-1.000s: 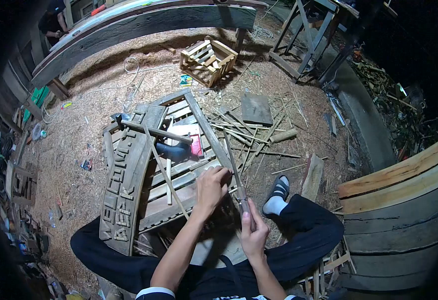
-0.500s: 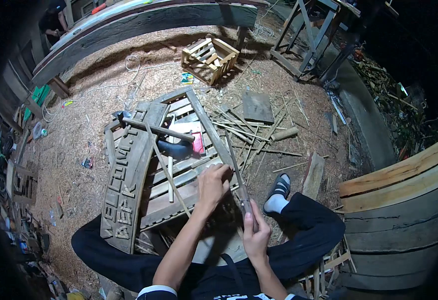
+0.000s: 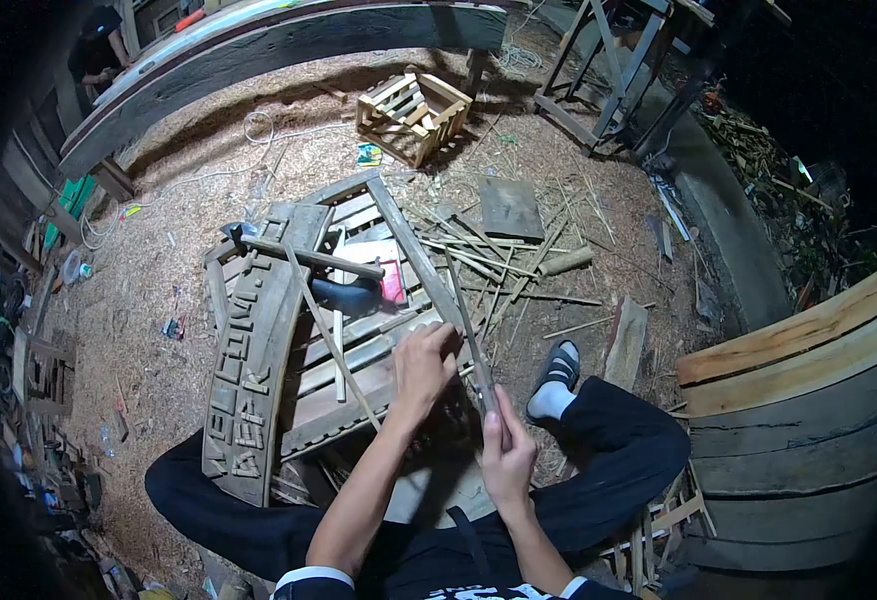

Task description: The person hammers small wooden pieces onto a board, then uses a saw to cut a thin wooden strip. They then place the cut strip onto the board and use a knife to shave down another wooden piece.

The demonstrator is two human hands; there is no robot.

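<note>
My right hand (image 3: 510, 460) is closed round the handle of a long-bladed knife (image 3: 470, 337), its blade pointing away from me. Just left of the blade is my left hand (image 3: 425, 366), fingers curled in; whatever they grip is hidden. It is over the near right edge of a slatted wooden panel (image 3: 405, 235). A wooden board with raised letters (image 3: 284, 285) lies across the panel's left side. On top rest a hammer (image 3: 309, 257), a thin wooden strip (image 3: 324, 325), a dark rounded object (image 3: 347, 296) and a red-and-white packet (image 3: 392, 280).
Loose sticks (image 3: 504, 265) and a square board (image 3: 511, 208) lie beyond the knife. Further off stand a slatted crate (image 3: 414, 118) and a long bench (image 3: 289, 62), with another person (image 3: 99, 50) at its left end. Curved planks (image 3: 789, 420) are at my right.
The view has shifted slightly. My right hand and the knife have moved a little to the left; my left hand stays in nearly the same place, still curled.
</note>
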